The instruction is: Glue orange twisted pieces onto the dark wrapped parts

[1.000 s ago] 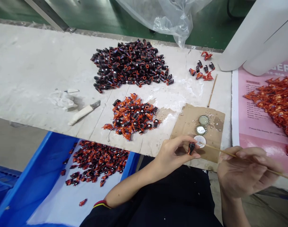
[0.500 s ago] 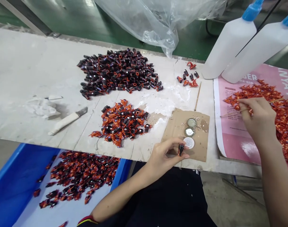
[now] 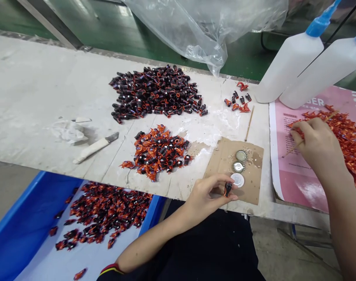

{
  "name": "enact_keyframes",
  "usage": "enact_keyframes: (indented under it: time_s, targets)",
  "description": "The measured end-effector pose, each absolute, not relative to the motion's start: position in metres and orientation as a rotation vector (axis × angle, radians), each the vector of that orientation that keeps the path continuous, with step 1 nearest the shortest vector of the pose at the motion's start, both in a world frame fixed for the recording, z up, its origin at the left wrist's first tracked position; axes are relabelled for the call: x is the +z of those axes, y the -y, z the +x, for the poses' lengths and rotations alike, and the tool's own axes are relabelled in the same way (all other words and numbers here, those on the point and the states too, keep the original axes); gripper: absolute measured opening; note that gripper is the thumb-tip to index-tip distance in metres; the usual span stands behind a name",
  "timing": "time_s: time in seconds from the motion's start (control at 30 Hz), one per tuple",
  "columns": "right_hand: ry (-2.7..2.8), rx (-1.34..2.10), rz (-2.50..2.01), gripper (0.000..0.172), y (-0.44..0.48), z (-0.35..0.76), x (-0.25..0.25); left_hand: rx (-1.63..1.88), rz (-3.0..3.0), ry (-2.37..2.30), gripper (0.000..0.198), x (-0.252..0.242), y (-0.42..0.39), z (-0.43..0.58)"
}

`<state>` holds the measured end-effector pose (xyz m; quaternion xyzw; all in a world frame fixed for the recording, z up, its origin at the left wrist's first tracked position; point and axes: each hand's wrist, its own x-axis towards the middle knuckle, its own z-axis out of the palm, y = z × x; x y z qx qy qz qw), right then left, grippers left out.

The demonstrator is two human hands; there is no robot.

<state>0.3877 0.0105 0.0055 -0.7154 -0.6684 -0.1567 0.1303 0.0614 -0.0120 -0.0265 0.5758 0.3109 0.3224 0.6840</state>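
Observation:
My left hand (image 3: 208, 195) pinches a small black and orange piece (image 3: 227, 189) over the near edge of a brown cardboard square (image 3: 254, 187). Three bottle caps (image 3: 238, 167) with white glue sit on that cardboard. My right hand (image 3: 316, 144) is closed around a thin wooden stick (image 3: 291, 149) and rests at the edge of a heap of orange pieces (image 3: 346, 134) on a pink sheet (image 3: 297, 175).
A big pile of black pieces (image 3: 157, 91) and a smaller mixed orange-black pile (image 3: 158, 150) lie on the white table (image 3: 28, 86). A knife (image 3: 94, 147) and crumpled tissue (image 3: 68, 130) lie left. Two glue bottles (image 3: 294, 58) stand right; a blue bin (image 3: 25, 222) holds finished pieces below.
My right hand carried the stick from beside the left hand out to the orange heap on the pink sheet. The left hand kept hold of its piece.

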Motion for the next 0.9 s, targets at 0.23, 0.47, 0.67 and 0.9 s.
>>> enact_keyframes:
  time_s: [0.23,0.47,0.67,0.9]
  targets:
    - [1.703,-0.045,-1.634,0.007,0.06,0.275,0.008,0.751,1.391,-0.669,0.027,-0.026,0.017,0.064]
    - [1.563,0.025,-1.344,0.036,0.083,0.213,-0.002,0.741,1.49,-0.673,0.024,-0.02,0.019,0.064]
    - [1.711,-0.018,-1.337,0.04,0.09,0.208,-0.016,0.767,1.582,-0.709,0.024,-0.02,0.021,0.061]
    - [1.714,-0.03,-1.319,0.034,0.09,0.201,-0.015,0.833,1.709,-0.714,0.018,-0.019,0.021,0.06]
